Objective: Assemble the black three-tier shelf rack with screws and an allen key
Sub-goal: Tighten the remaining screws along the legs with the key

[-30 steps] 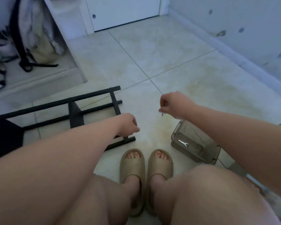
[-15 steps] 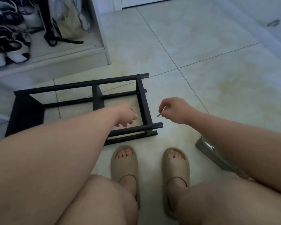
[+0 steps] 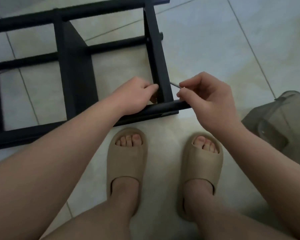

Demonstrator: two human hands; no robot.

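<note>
Black rack frame (image 3: 73,54), largely joined; I log left hand (image 3: 133,97) curled on end post (image 3: 160,71), right hand (image 3: 210,99) pinching allen key (image 3: 175,85); this corner's tightening seemingly remains

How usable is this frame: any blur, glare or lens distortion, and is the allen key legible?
Head view: dim, flat, bluish light, no hard shadows; the black rack loses detail and smears toward its left end; the tiled floor bows slightly from the wide lens; the allen key pinched by the right hand is thin and soft, with one small glint.
</note>
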